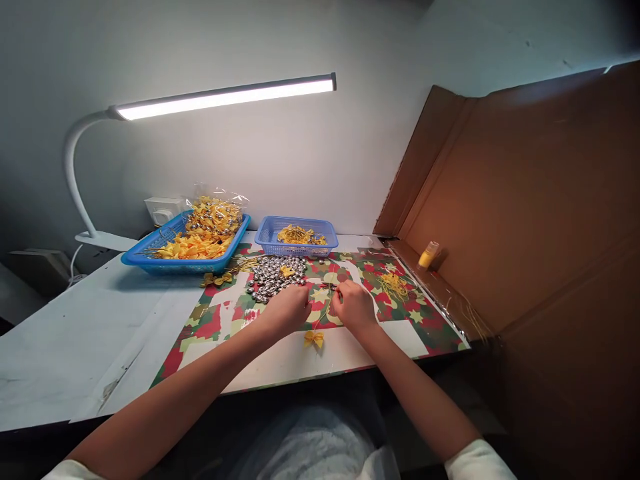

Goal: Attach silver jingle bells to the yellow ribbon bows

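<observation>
Over the camouflage-patterned mat (420, 313), my left hand (290, 309) is closed in a fist beside a pile of silver bells (275, 273). Its fingertips face away, so what it holds is hidden. My right hand (356, 305) is closed a little to the right, with a thin yellow cord (327, 312) at its fingertips. A small dark tip (327, 285) sticks out by these fingers; its kind is too small to tell. The cord runs down to a yellow ribbon bow (314, 340) lying near the table's front edge.
A blue basket (165, 268) heaped with yellow bows stands back left, a smaller blue basket (296, 250) behind the bells. Loose yellow cords (394, 287) lie on the right. A yellow-filled small bottle (429, 255) stands by the cardboard wall (540, 200). A lamp (225, 97) hangs above.
</observation>
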